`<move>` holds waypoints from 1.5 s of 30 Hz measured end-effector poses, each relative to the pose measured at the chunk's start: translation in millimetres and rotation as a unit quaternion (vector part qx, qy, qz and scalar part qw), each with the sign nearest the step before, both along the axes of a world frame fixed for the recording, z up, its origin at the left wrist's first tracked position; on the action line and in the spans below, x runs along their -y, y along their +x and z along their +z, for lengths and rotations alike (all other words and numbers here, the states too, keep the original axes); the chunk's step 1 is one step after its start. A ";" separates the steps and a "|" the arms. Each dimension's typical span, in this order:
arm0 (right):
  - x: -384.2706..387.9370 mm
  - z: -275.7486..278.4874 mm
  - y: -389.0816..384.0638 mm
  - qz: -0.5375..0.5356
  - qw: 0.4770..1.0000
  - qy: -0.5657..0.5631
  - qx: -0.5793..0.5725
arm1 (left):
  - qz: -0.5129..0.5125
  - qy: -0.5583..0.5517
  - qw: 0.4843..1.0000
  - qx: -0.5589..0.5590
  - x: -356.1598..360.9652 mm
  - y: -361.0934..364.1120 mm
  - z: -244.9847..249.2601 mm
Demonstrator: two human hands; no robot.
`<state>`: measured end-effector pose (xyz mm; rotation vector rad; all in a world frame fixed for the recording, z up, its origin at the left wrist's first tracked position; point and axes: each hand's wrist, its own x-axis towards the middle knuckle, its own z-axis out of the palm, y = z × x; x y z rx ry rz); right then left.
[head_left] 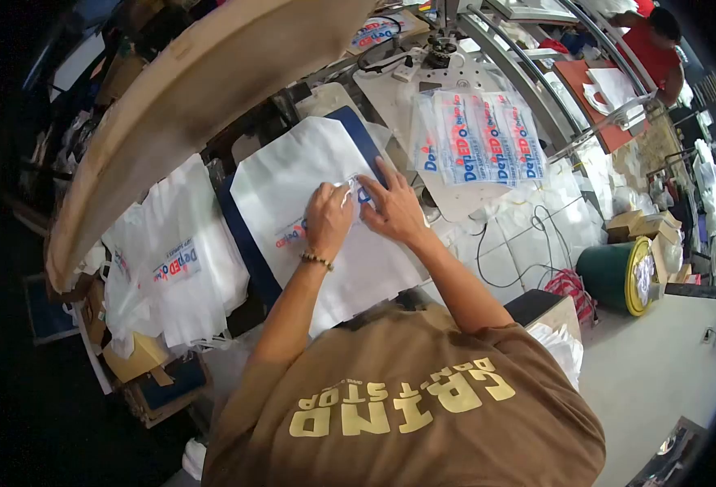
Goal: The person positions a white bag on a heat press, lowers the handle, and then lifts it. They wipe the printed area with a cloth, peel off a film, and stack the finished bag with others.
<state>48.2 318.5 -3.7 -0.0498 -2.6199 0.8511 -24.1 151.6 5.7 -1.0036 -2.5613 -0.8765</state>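
Note:
A white cloth piece (293, 170) with cut-off corners lies flat on a dark blue board (359, 134). Red and blue "DepED" print (291, 234) shows on it, partly covered by my hands. My left hand (329, 217) rests on the cloth with its fingers curled together; a small whitish bit shows at the fingertips, too small to name. Beside it, my right hand (392, 207) lies on the cloth over the print's other end, fingers spread.
Clear printed sheets (479, 138) lie on a pale board to the right. White printed bags (171, 260) hang in a stack at left. A large padded panel (187, 105) slants overhead. Metal rails (528, 65), a green bucket (605, 276) and a person in red (646, 49) are farther right.

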 end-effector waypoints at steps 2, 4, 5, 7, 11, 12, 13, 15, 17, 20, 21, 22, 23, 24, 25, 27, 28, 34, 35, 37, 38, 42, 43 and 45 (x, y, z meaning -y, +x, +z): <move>1.6 -0.6 4.9 0.015 1.000 -0.004 0.021 | -0.008 0.009 1.000 0.003 -0.3 0.4 2.0; 1.9 -1.5 6.9 0.017 1.000 -0.008 0.024 | -0.014 0.017 1.000 0.007 1.0 2.3 1.8; 1.7 -0.9 7.5 0.017 0.999 -0.009 0.026 | -0.010 -0.005 1.000 0.019 1.3 2.8 1.8; 2.2 7.9 6.4 0.016 0.999 -0.004 0.037 | -0.004 -0.026 0.999 0.027 -1.8 1.2 2.3; 5.9 9.1 4.9 0.003 0.999 0.006 0.045 | -0.004 -0.006 1.000 0.011 -2.5 -5.4 -1.6; 6.4 8.3 4.8 0.007 0.999 0.004 0.048 | -0.005 -0.009 1.000 -0.002 -3.7 -9.5 -1.1; 6.3 8.9 4.9 0.006 0.999 0.003 0.044 | -0.001 -0.011 1.000 0.001 -2.5 -2.3 1.0; 3.7 9.7 1.0 0.005 0.999 0.003 0.034 | 0.047 -0.066 0.996 0.045 -6.2 8.5 8.9; 5.5 7.8 5.0 0.002 1.000 0.002 0.030 | 0.039 -0.057 0.996 0.048 -7.8 2.3 11.9; 5.7 7.8 5.6 0.002 1.000 0.002 0.028 | 0.038 -0.039 0.997 0.048 -10.9 -5.2 10.1; 5.4 7.6 6.0 0.004 1.000 0.002 0.026 | 0.040 -0.027 0.998 0.038 -14.4 -8.5 10.6; 6.9 7.2 8.3 0.006 0.999 -0.002 0.034 | 0.060 -0.076 0.993 0.059 -11.5 1.2 10.4; 3.3 8.0 4.7 0.007 0.999 -0.004 0.037 | 0.058 -0.074 0.994 0.054 -13.4 0.5 11.7; 1.5 7.7 3.2 0.006 0.999 -0.004 0.036 | 0.057 -0.074 0.994 0.061 -12.8 2.8 11.6; 2.6 6.4 3.9 0.004 0.999 0.000 0.034 | 0.057 -0.076 0.993 0.071 -11.6 6.0 13.3; 7.6 3.5 7.6 0.010 0.999 0.001 0.037 | 0.051 -0.064 0.996 0.043 -13.3 -2.7 15.2; 5.4 4.3 4.9 0.006 0.999 -0.006 0.035 | 0.060 -0.047 0.995 0.058 -16.9 -8.9 13.3; 3.4 -7.0 0.3 0.006 1.000 -0.014 0.018 | 0.076 -0.055 0.993 0.073 -7.0 24.1 13.7; 3.7 -7.0 0.9 0.002 1.000 -0.009 0.024 | 0.080 -0.053 0.993 0.072 -10.4 13.8 14.4; 5.0 -8.3 3.0 0.000 1.000 -0.002 0.031 | 0.075 -0.028 0.996 0.045 -17.4 -7.9 15.2; 5.9 -9.4 5.7 0.002 1.000 -0.006 0.021 | 0.078 -0.027 0.995 0.047 -13.1 -0.8 13.7; 2.5 -9.8 1.6 0.011 0.999 -0.031 -0.003 | 0.076 -0.047 0.994 0.060 -1.3 26.6 8.7; 3.5 -8.4 1.8 0.012 0.999 -0.031 -0.002 | 0.078 -0.026 0.995 0.054 6.7 33.3 7.4; 4.9 -4.7 3.6 0.010 1.000 0.007 0.012 | 0.081 -0.004 0.996 0.047 14.4 28.2 4.6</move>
